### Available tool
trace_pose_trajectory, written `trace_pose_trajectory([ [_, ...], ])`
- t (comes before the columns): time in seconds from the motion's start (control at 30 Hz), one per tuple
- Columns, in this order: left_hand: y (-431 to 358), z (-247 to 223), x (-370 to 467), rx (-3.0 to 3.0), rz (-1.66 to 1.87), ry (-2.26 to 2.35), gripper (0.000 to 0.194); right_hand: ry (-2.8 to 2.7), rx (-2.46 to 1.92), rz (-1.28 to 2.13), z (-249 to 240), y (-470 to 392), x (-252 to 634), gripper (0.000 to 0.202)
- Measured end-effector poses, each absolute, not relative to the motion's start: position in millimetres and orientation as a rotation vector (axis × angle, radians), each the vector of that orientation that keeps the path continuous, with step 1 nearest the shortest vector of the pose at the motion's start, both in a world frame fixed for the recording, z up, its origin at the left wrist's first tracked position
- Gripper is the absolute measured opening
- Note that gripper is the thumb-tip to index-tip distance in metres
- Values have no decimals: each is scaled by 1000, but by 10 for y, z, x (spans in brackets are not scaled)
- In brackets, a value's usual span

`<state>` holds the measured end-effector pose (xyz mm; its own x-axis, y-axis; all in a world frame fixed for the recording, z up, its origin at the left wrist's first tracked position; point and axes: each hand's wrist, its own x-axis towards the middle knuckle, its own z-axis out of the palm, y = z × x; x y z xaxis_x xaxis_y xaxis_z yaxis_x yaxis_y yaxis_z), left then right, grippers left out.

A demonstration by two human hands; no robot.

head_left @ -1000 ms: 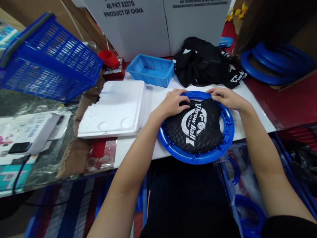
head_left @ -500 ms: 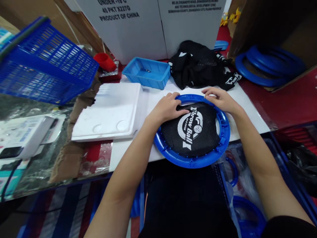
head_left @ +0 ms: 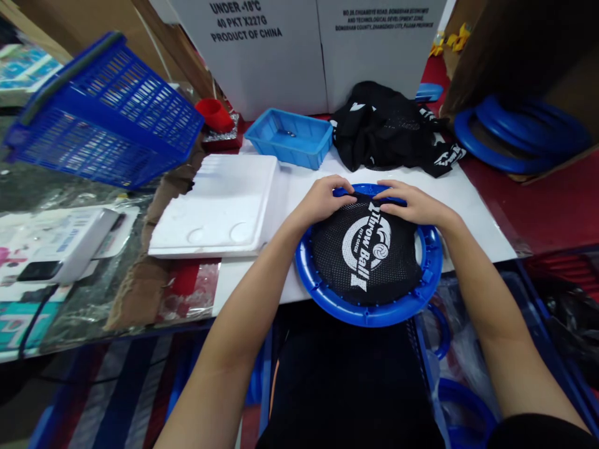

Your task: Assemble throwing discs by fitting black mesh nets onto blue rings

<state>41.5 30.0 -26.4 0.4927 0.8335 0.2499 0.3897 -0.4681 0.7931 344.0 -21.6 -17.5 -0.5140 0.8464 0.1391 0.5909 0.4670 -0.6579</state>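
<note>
A blue plastic ring (head_left: pixel 369 315) lies at the table's front edge, overhanging it slightly. Across its middle spreads a black mesh net (head_left: pixel 334 259) printed "Throw Ball" in white; its lower edge follows the ring, and a gap shows at the right. At the ring's far side, my left hand (head_left: pixel 329 198) is closed, thumb and fingers pinching the net's top edge. My right hand (head_left: pixel 408 203) pinches the same edge a little to the right, fingers resting over the ring. The fingertips partly hide the net's edge there.
A white foam block (head_left: pixel 219 206) lies left, before a tilted blue basket (head_left: pixel 112 118). Behind the ring stand a light-blue tray (head_left: pixel 290 140) and a heap of black mesh nets (head_left: pixel 384 128). Several blue rings (head_left: pixel 519 134) are stacked at right. A large carton (head_left: pixel 281 68) blocks the back.
My right hand has come down and left onto the net's top edge. My left hand has curled its fingers on that edge, and the net's top now sits closer to the ring's far side.
</note>
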Motion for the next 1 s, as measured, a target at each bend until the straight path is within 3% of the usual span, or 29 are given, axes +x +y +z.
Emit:
trace_pose_trajectory([
  [0.43,276,-249,457,2234,755,752,3,-2260,-1192,781,-211,-201,3430,38],
  [1.0,312,-301,434,1993,934,917,9,-2085,-1156,916,-180,-207,3400,30],
])
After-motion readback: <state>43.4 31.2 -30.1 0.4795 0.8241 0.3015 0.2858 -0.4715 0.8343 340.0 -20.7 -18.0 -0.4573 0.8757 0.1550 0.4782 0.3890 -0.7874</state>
